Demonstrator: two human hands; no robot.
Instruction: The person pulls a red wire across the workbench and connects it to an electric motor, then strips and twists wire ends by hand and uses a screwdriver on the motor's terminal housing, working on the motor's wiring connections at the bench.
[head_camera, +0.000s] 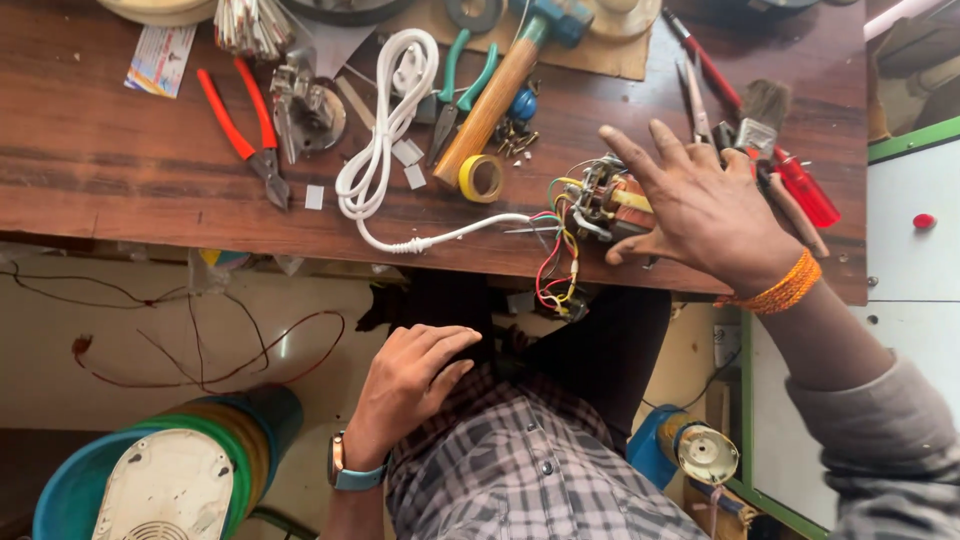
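- Small motor (598, 200), with copper windings, a metal frame and loose coloured wires, is seen at the counter (120, 170) edge.
- Right hand (705, 205) is laid on it, fingers spread, grip wide.
- Left hand (410, 385) is rested, empty, on the lap.
- Yellow tape roll (481, 178) is seen beyond.

The right hand (705, 205) is covering part of the small wound motor with coloured wires (598, 203), while the wooden-handled hammer's blue head (556, 17) is being cut off by the frame's top edge.

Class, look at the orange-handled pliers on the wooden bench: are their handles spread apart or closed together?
Spread. The orange-handled pliers lie flat on the wooden bench, their two handles diverging in a V away from the metal jaws.
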